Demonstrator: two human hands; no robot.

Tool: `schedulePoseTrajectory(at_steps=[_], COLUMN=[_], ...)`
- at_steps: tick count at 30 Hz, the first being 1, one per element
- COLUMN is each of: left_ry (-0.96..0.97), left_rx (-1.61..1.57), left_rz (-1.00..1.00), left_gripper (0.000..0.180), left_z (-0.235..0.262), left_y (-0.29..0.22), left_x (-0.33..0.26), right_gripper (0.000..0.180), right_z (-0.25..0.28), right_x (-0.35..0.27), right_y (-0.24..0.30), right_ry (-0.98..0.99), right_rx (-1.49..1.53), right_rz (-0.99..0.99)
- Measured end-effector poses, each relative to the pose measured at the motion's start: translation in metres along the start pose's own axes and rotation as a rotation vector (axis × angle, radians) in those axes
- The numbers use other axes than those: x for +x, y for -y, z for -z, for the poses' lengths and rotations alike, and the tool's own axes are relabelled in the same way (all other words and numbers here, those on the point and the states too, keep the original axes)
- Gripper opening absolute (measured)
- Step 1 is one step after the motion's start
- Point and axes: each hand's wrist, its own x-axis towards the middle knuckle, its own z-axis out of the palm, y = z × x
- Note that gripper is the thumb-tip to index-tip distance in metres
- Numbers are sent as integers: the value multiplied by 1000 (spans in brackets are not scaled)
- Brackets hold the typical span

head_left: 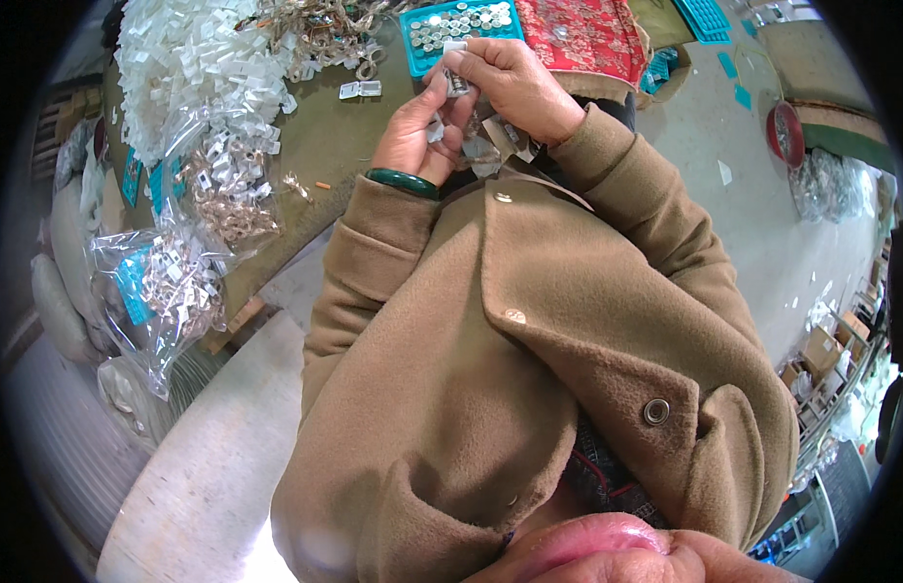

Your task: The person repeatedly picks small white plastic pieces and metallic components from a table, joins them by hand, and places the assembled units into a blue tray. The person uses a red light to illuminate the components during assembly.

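Observation:
At the table's near edge, my left hand [412, 136] and my right hand [519, 85] meet, fingers closed around a small white and clear plastic case [456, 82]. Something metallic shows inside it, too small to make out. Another whitish piece [435, 127] sits in the curl of my left hand. Just beyond my fingers is a turquoise tray [413, 56] with many round silvery-white pieces in it. Left of the tray, a pair of white plastic pieces [360, 89] lies on the table. A dark green bangle [403, 183] circles my left wrist.
A large heap of translucent white plastic parts [184, 73] covers the table's far left, beside tangled coppery wire bundles [320, 39]. Clear bags of white pieces with wires [184, 277] hang at the left edge. Red patterned cloth [578, 39] lies right of the tray.

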Motion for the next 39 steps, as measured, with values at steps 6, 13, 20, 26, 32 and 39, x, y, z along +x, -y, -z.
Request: schedulePoseTrajectory(at_steps=[6,13,20,26,32,39], left_ry=[205,96,189,176,238,161], left_rx=[-288,-363,-411,-261,-289,-351], left_rz=[205,165,240,196,304,218], left_gripper=[19,13,27,26,20,22], left_z=[15,3,-11,-16,-17,-15], left_y=[2,10,9,9,9,12], left_x=[9,11,12,11,11,14], right_gripper=[24,29,38,33,29,36], right_z=[13,29,35,44,54,44], right_x=[2,3,-9,-9,1,-12], right_y=[-4,-7,2,8,-3,-10], right_ry=[58,205,119,56,154,96], right_rx=[531,521,-71,-352,77,-89], right_rz=[-174,-143,272,430,6,303])
